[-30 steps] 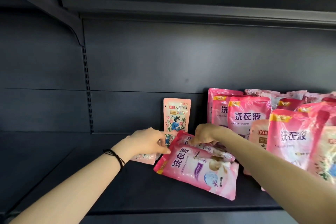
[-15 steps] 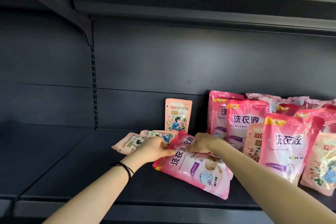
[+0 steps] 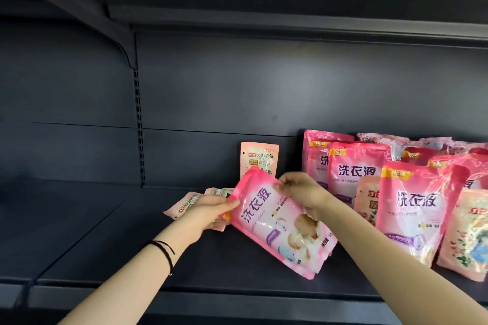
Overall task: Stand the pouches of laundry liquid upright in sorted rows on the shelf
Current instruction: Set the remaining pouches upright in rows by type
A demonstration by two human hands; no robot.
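Note:
A bright pink pouch (image 3: 277, 221) is tilted up off the dark shelf (image 3: 105, 245), its bottom corner low at the right. My right hand (image 3: 301, 190) pinches its top edge. My left hand (image 3: 208, 211) holds its upper left corner, thumb on the front. Behind my left hand lie small peach pouches (image 3: 184, 206), flat on the shelf. One small peach pouch (image 3: 260, 158) stands upright against the back wall. To the right, several pink pouches (image 3: 356, 169) stand in rows, with peach pouches (image 3: 467, 235) leaning among them.
The shelf's left half is bare, bounded by a slotted upright (image 3: 138, 126) and a bracket (image 3: 116, 37) under the upper shelf. The front lip (image 3: 184, 295) runs along the bottom. More pouches (image 3: 422, 145) are piled at the back right.
The pink pouch lay flat on the shelf; both hands have lifted its top end, so it now tilts upward. The small peach pouches under it are uncovered at the left.

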